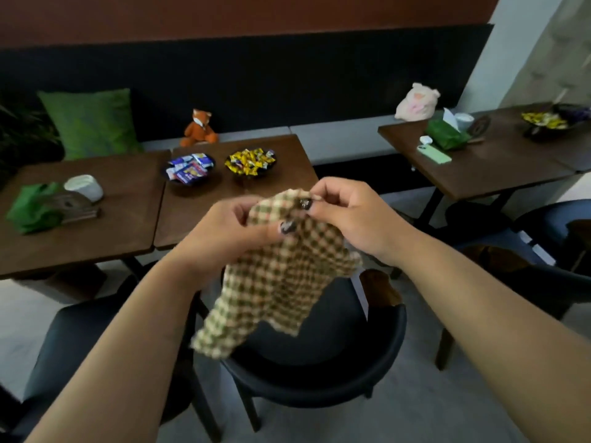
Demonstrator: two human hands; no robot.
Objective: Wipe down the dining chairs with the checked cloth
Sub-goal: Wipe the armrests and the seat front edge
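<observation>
Head view: a dark wooden worktop (204, 215) stands before a grey bench (345, 135) and a black wall panel; a second worktop (486, 167) stands to the right. On the near worktop sit two bowls of sweets (250, 161), a white cup (84, 187) and a green pack (32, 207). A fox toy (200, 127) and a green cushion (91, 123) rest on the bench. A dark round chair (319, 356) stands below the hands. The left hand (236, 225) and right hand (345, 212) each pinch the top edge of the cloth (278, 276), which hangs above the chair seat.
</observation>
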